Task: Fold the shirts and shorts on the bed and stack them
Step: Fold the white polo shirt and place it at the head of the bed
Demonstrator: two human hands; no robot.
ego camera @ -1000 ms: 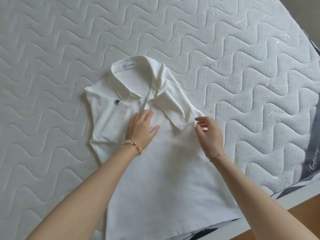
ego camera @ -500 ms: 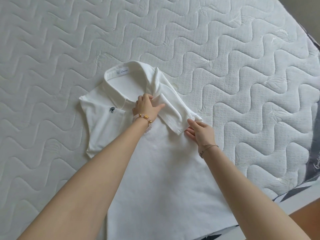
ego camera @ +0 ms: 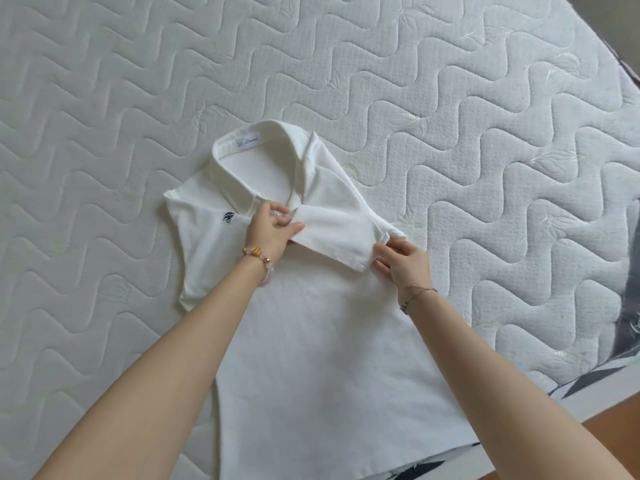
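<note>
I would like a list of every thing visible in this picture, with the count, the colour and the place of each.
white polo shirt: one, white, spread on the mattress, right sleeve folded across the chest
quilted white mattress: one, white, under the shirt
pink and gold bead bracelet: one, left wrist
thin chain bracelet: one, right wrist
left hand: one, gripping the folded sleeve near the collar
right hand: one, pinching the sleeve's cuff end
</note>
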